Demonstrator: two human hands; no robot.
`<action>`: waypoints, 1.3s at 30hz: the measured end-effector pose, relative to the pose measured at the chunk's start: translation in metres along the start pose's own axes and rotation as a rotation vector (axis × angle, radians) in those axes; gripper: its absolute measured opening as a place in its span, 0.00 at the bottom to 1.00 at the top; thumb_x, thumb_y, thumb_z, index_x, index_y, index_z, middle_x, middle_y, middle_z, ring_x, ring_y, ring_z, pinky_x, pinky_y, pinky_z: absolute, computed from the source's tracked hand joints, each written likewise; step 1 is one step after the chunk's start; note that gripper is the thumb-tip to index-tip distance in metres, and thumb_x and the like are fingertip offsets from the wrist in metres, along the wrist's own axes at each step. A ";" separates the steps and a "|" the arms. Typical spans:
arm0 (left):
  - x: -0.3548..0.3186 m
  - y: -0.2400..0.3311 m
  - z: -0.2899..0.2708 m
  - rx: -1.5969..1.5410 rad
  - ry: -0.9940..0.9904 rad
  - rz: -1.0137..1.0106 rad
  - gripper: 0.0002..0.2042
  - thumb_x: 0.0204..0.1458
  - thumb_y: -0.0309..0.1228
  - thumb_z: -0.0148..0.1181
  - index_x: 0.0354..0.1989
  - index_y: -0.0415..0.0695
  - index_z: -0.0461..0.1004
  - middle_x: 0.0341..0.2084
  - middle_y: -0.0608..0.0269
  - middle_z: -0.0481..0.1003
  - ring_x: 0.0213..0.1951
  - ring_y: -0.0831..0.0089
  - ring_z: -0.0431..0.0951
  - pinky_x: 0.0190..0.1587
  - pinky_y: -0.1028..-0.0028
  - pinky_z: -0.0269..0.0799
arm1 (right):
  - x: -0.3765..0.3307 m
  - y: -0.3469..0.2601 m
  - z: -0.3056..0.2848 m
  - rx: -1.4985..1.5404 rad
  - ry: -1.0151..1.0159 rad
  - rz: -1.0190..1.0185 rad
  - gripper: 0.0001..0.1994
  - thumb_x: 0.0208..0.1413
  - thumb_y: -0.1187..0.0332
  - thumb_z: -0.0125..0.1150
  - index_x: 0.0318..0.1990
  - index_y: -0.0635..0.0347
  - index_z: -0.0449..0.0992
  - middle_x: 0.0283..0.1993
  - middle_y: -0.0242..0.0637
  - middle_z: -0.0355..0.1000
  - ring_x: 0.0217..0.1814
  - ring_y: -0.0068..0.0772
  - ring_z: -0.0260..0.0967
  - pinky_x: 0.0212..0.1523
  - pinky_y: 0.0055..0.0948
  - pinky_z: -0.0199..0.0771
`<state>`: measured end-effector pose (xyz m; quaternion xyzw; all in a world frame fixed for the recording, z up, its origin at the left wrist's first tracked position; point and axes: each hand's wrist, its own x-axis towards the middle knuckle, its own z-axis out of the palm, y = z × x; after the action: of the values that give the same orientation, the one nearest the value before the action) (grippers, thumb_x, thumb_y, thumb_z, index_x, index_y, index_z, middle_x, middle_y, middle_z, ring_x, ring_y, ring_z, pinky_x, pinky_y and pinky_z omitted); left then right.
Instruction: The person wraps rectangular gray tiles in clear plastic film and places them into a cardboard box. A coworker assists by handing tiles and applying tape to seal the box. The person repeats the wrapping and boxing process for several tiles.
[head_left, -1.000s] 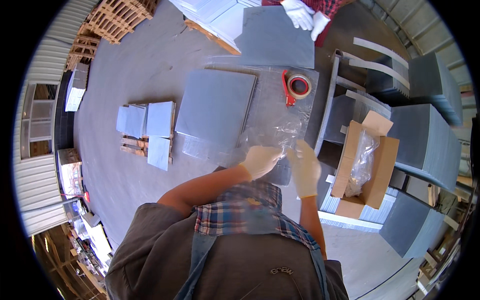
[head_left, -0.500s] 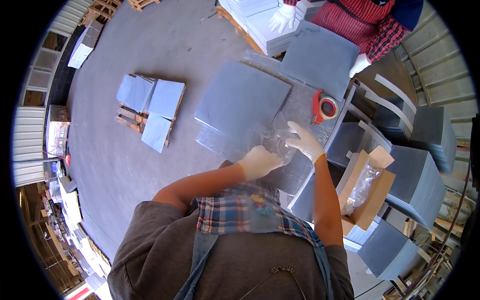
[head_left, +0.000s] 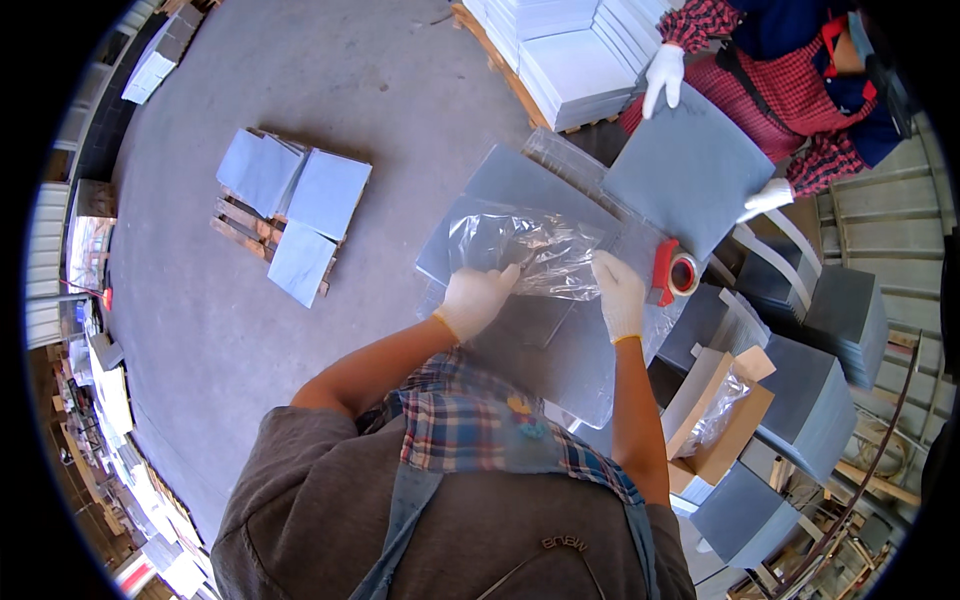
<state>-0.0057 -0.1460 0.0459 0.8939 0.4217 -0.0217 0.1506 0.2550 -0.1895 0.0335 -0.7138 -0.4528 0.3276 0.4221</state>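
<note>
A crinkled clear plastic bag [head_left: 560,245] stretches between my two hands over the table. My left hand [head_left: 482,302], in a white knit glove, pinches its near left edge. At its right edge, my gloved right hand [head_left: 619,297] has its fingers closed on the plastic. A large square grey tile [head_left: 510,185] lies beneath and beyond the bag, partly covered by it. Just right of my right hand a red tape dispenser [head_left: 663,272] with a roll of tape rests on the table [head_left: 570,370], whose top is covered in clear plastic.
Across the table, a co-worker's gloved hands hold another grey tile [head_left: 690,170]. An open cardboard box [head_left: 735,430] of clear plastic stands at the right, among stacks of grey tiles [head_left: 805,395]. Pale tiles lie on a pallet [head_left: 245,230] on the floor at left.
My hands have moved apart, spreading the bunched plastic bag out flat over the tile. The co-worker's left-side hand has moved onto the far tile's edge. The whole view has shifted slightly.
</note>
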 end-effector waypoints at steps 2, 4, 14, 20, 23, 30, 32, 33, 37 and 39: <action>0.012 -0.019 -0.008 -0.033 0.081 -0.080 0.12 0.54 0.27 0.55 0.47 0.47 0.68 0.25 0.60 0.78 0.28 0.57 0.82 0.27 0.61 0.76 | 0.013 -0.004 0.019 -0.006 0.103 -0.032 0.12 0.60 0.68 0.62 0.47 0.64 0.82 0.49 0.44 0.80 0.53 0.40 0.76 0.58 0.32 0.71; 0.021 -0.038 -0.012 0.002 0.066 -0.150 0.15 0.54 0.26 0.55 0.50 0.48 0.67 0.25 0.61 0.78 0.28 0.59 0.82 0.28 0.61 0.75 | 0.022 -0.016 0.035 0.059 0.163 -0.065 0.11 0.59 0.70 0.63 0.46 0.63 0.83 0.51 0.44 0.79 0.56 0.40 0.75 0.60 0.33 0.70; 0.043 -0.107 -0.004 0.160 0.000 -0.074 0.19 0.54 0.28 0.56 0.56 0.51 0.68 0.31 0.64 0.80 0.39 0.62 0.80 0.47 0.62 0.68 | 0.033 0.023 0.051 -0.370 -0.025 -0.292 0.08 0.51 0.72 0.66 0.39 0.52 0.85 0.58 0.43 0.74 0.64 0.46 0.68 0.65 0.38 0.67; 0.030 -0.107 0.005 0.097 -0.069 0.283 0.06 0.54 0.28 0.55 0.39 0.52 0.74 0.30 0.66 0.78 0.41 0.65 0.77 0.51 0.63 0.64 | 0.033 0.054 0.044 -0.430 -0.097 -0.193 0.07 0.52 0.72 0.62 0.36 0.51 0.84 0.63 0.42 0.71 0.67 0.48 0.64 0.66 0.39 0.65; 0.020 -0.101 0.021 0.083 -0.029 0.433 0.02 0.51 0.29 0.56 0.31 0.52 0.74 0.27 0.68 0.75 0.38 0.67 0.75 0.51 0.64 0.64 | 0.043 0.066 0.045 -0.463 -0.067 -0.117 0.07 0.53 0.73 0.60 0.35 0.53 0.83 0.63 0.42 0.71 0.66 0.49 0.65 0.65 0.40 0.66; 0.011 -0.057 0.036 0.054 0.023 0.635 0.03 0.48 0.29 0.56 0.31 0.50 0.75 0.29 0.65 0.73 0.40 0.65 0.73 0.53 0.63 0.64 | 0.079 0.054 0.042 -0.518 -0.093 -0.254 0.09 0.51 0.75 0.58 0.37 0.54 0.83 0.57 0.41 0.75 0.58 0.49 0.70 0.59 0.41 0.70; 0.021 -0.039 0.030 0.026 0.030 0.586 0.04 0.48 0.29 0.56 0.30 0.47 0.77 0.34 0.62 0.73 0.45 0.62 0.71 0.53 0.62 0.64 | 0.091 0.056 0.039 -0.539 -0.104 -0.287 0.09 0.52 0.73 0.57 0.36 0.53 0.83 0.47 0.39 0.76 0.51 0.50 0.71 0.51 0.43 0.71; 0.025 -0.032 0.029 0.012 0.035 0.556 0.04 0.48 0.29 0.57 0.30 0.46 0.78 0.37 0.60 0.73 0.47 0.61 0.71 0.54 0.62 0.64 | 0.098 0.057 0.037 -0.538 -0.125 -0.266 0.08 0.53 0.71 0.56 0.36 0.51 0.83 0.45 0.39 0.75 0.50 0.49 0.72 0.50 0.44 0.72; 0.039 -0.013 0.036 -0.198 0.110 0.487 0.06 0.46 0.29 0.60 0.25 0.42 0.81 0.45 0.59 0.71 0.51 0.60 0.68 0.49 0.62 0.66 | 0.114 0.057 0.032 -0.569 -0.200 -0.143 0.10 0.58 0.67 0.54 0.42 0.53 0.82 0.42 0.43 0.75 0.48 0.50 0.72 0.48 0.43 0.72; 0.047 -0.008 0.037 -0.225 0.082 0.477 0.06 0.45 0.30 0.61 0.24 0.41 0.82 0.48 0.58 0.70 0.53 0.60 0.68 0.48 0.62 0.67 | 0.124 0.063 0.031 -0.583 -0.225 -0.124 0.11 0.60 0.65 0.53 0.44 0.51 0.81 0.43 0.43 0.76 0.48 0.51 0.73 0.48 0.44 0.72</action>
<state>0.0217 -0.1163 0.0012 0.9457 0.2048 0.0978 0.2325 0.2987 -0.0800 -0.0474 -0.7349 -0.6141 0.2346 0.1665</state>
